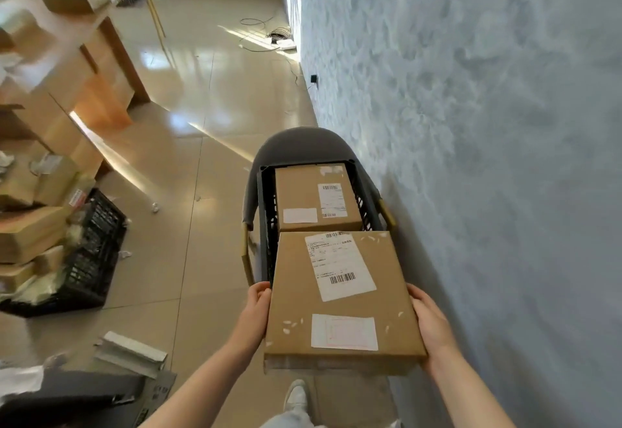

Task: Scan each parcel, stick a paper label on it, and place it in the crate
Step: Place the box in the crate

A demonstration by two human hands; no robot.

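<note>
I carry a flat brown cardboard parcel (296, 296) with both hands, over the near end of a black crate (266, 212). It bears a white shipping label with a barcode and a smaller white paper label near its front edge. My left hand (256, 306) grips its left side and my right hand (432, 321) grips its right side, fingers wrapped under. The crate rests on a grey chair (296, 144) against the wall. Another labelled brown parcel (303, 192) lies in the crate's far end.
A textured grey wall (488, 124) runs along the right. On the left, a second black crate (94, 252) stands on the floor beside piled boxes and a wooden table (84, 57). Cables lie on the tiled floor at the back. My shoe (296, 394) shows below.
</note>
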